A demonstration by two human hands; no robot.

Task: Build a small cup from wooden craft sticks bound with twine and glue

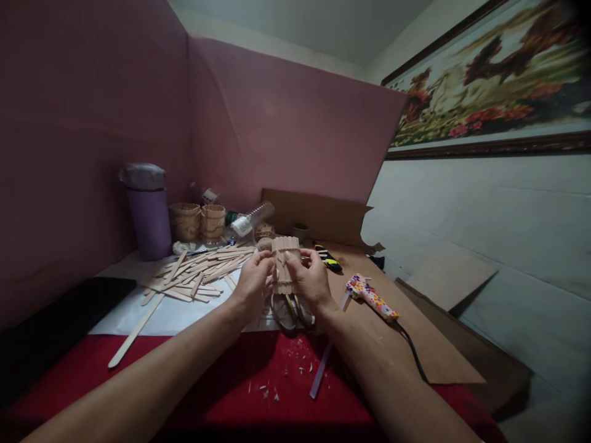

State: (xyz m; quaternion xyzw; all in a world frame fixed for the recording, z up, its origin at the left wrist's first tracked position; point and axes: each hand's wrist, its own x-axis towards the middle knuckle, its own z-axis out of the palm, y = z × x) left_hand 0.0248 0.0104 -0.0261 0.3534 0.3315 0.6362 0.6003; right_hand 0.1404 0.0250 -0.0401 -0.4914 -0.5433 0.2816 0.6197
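Holding: both bare hands, closed in at the centre of the frame on one stick piece (282,278); the left hand (253,278) pinches its left edge, the right hand (313,278) its right, thumb across the front.
Stick piece: one, upright between the hands and touching both; flat wooden strips side by side, banded near top and bottom; whether it is flat or rounded behind, I cannot tell.
Looped handles (290,304): one pair, just below the piece.
Loose sticks (198,274): many, too overlapped to count, heaped left of centre; one long stick (135,335) reaches toward the lower left.
Small cups (213,223): two, side by side, left of centre.
Purple tumbler (150,221): one, upright at the left.
Clear bottle (253,220): one, tilted, behind the left hand.
Utility knife (329,257): one, yellow and black, just beyond the right hand.
Glue gun (373,299): one, flower-patterned, right of centre, lying on cardboard (429,344).
Glue stick (321,374): one, showing at lower centre, beside the right forearm.
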